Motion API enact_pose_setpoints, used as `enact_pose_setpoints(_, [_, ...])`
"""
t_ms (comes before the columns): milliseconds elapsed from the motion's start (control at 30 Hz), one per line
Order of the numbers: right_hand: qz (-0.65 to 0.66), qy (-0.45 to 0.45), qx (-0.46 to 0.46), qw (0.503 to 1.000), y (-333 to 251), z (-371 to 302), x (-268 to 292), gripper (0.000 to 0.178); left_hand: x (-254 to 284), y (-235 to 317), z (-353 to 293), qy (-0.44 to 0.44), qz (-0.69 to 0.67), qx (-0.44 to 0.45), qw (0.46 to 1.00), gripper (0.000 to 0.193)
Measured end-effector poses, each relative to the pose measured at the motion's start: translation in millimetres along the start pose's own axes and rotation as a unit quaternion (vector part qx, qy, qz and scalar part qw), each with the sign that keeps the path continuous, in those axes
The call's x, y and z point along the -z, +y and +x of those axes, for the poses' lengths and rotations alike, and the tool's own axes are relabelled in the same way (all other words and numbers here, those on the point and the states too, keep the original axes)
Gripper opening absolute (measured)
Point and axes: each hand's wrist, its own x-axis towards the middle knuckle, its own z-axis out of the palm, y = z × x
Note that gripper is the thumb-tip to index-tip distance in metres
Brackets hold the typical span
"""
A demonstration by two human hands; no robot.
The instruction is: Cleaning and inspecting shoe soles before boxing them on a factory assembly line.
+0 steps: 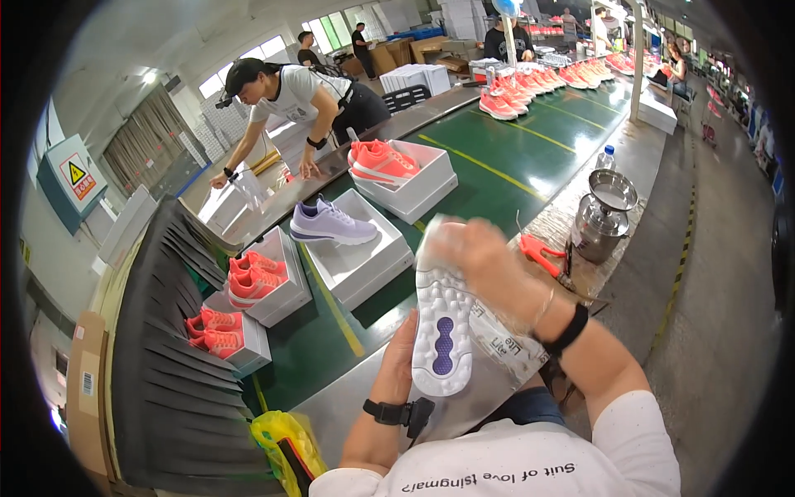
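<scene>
A sneaker (443,348) is held sole up in front of me; its white tread has a purple strip at the heel. My left hand (403,356) grips it along the left side, with the fingers mostly hidden behind it. At the toe end, my right hand (489,261) is smeared by motion, so its fingers cannot be made out. Beyond them, a lilac sneaker (331,222) lies across the rim of a white shoebox (373,277). Crumpled printed wrapping paper (505,348) lies under my right forearm.
Boxes of coral sneakers (385,162) stand on the green conveyor belt (489,161), before dark curtain strips (166,348). To the right are a red-handled tool (542,253), a metal pot (603,219) and a bottle (606,157). A co-worker (306,99) leans over across the belt.
</scene>
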Motion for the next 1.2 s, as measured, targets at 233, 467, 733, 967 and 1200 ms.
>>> enact_pose_setpoints(233, [0.021, -0.177, 0.137, 0.974, -102.5, -42.6, -7.2, 0.039, 12.1, -11.3, -10.2, 0.078, 0.054, -0.097, 0.991, 0.047])
enact_pose_setpoints(467, [0.029, -0.013, -0.060, 0.998, 23.6, 0.5, 3.1, 0.038, -6.6, -11.3, -34.3, 0.019, 0.073, -0.031, 0.997, 0.057])
enact_pose_setpoints(733, [0.181, 0.004, -0.069, 0.981, 3.9, -13.8, 30.6, 0.053, 0.6, -14.8, -34.4, 0.012, -0.086, 0.033, 0.996, 0.063])
enact_pose_setpoints(967, [0.241, -0.202, 0.137, 0.939, -88.6, -102.2, 34.0, 0.040, -1.3, -15.2, -13.0, 0.002, -0.056, -0.019, 0.998, 0.063])
enact_pose_setpoints(1200, [0.125, 0.087, -0.103, 0.983, 34.1, -1.3, 29.7, 0.038, -8.0, -25.6, 9.9, -0.019, -0.062, -0.004, 0.998, 0.055])
